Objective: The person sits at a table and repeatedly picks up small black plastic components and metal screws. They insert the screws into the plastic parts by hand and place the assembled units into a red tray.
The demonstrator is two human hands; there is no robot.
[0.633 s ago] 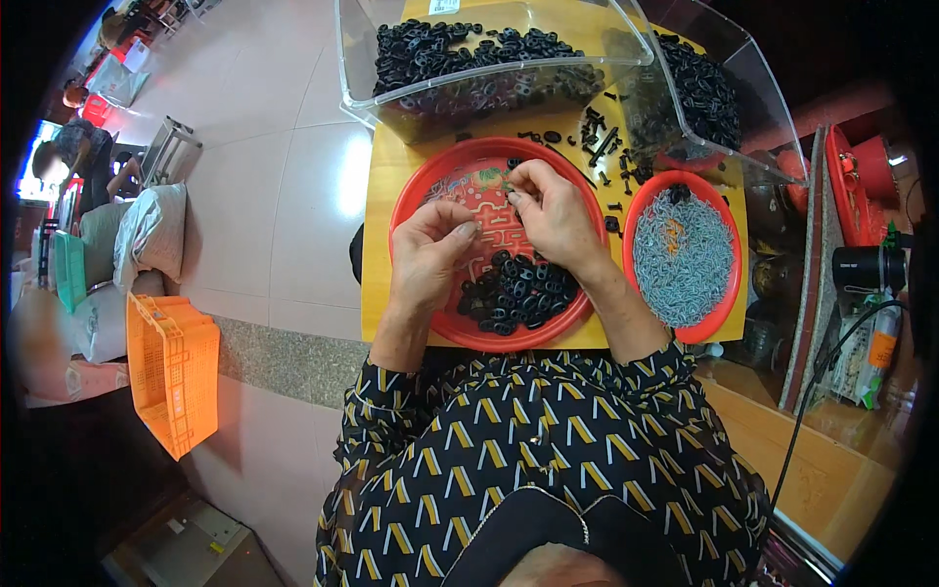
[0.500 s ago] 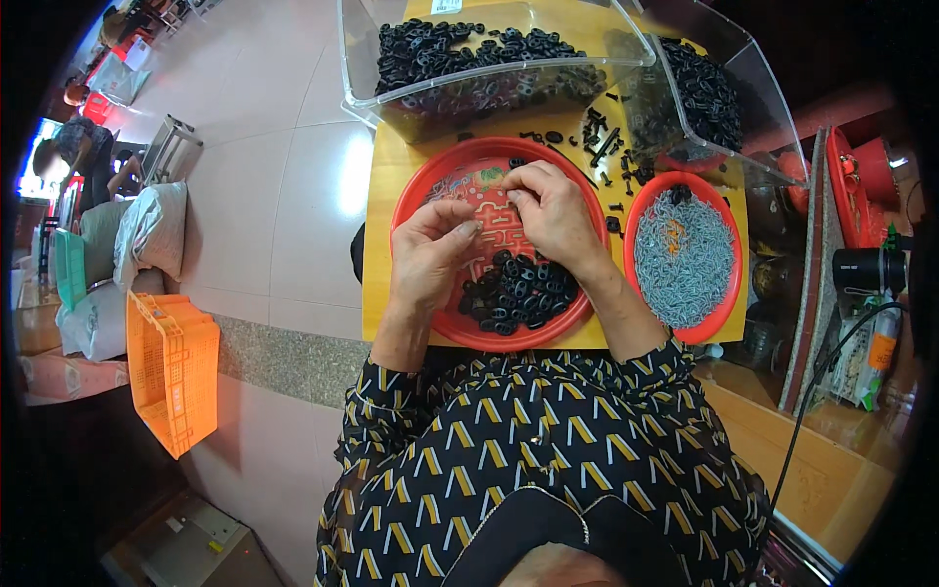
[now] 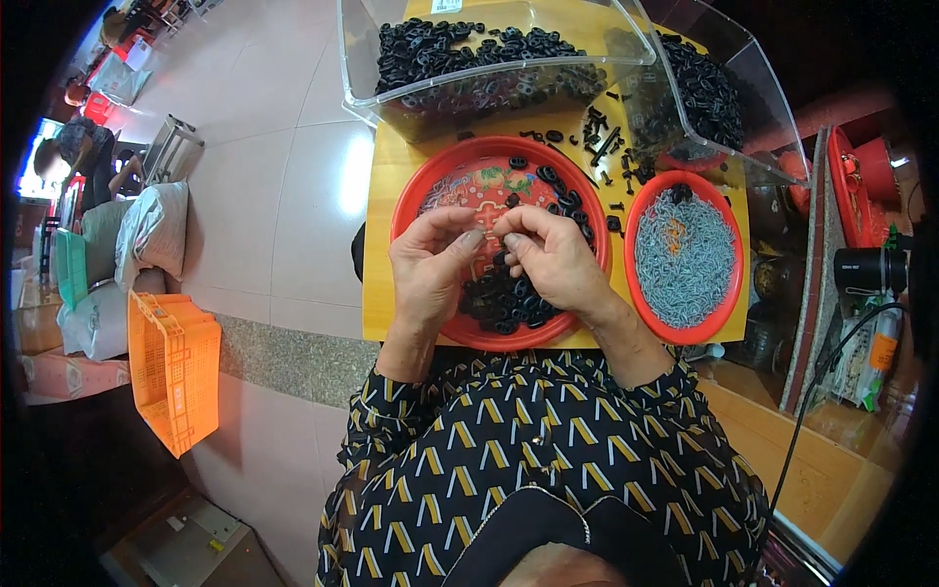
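Observation:
Both hands hover over a round red tray (image 3: 403, 210) with a printed floor. My left hand (image 3: 433, 256) is closed, thumb against the fingers. Facing it a short gap away, my right hand (image 3: 556, 256) is pinched too. Whatever the fingertips hold is too small to make out. Small black oval parts with holes (image 3: 504, 298) are heaped at the tray's near side, partly under my right hand. More black oval parts (image 3: 570, 203) line the right side, and small thin pieces (image 3: 445, 189) lie at its far left.
An oval red tray (image 3: 740, 259) of silvery screws (image 3: 685, 259) stands to the right. Behind are two clear plastic bins (image 3: 360, 98) (image 3: 758, 108) with black parts. Loose black pieces (image 3: 604, 142) lie on the yellow table (image 3: 381, 166). An orange crate (image 3: 186, 367) stands at left.
My right hand has come nearer to me, uncovering black parts along the tray's right side. My left hand has dropped slightly toward me.

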